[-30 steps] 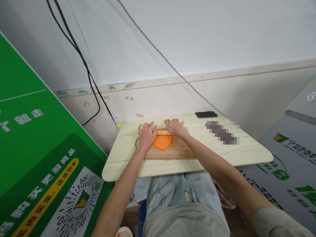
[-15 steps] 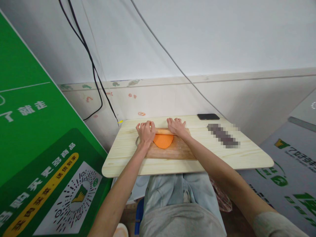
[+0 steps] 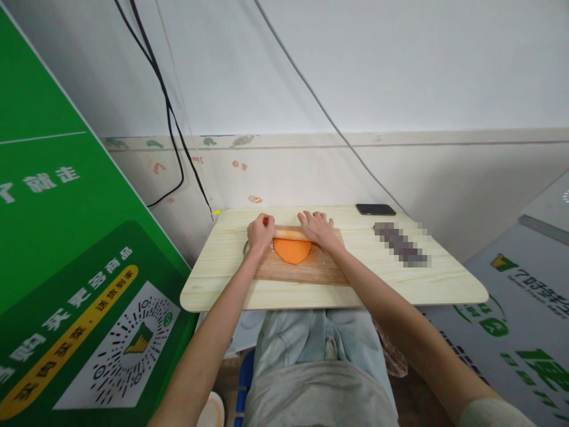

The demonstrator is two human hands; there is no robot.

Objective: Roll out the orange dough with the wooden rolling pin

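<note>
While placed with left grip curled, of uncertain clasp, and right grip spread open on rolling pin, stood at far edge of orange sheet; appeared already flattened and rounded on wooden board atop counter, not yet lifted, of indeterminate thickness.
</note>
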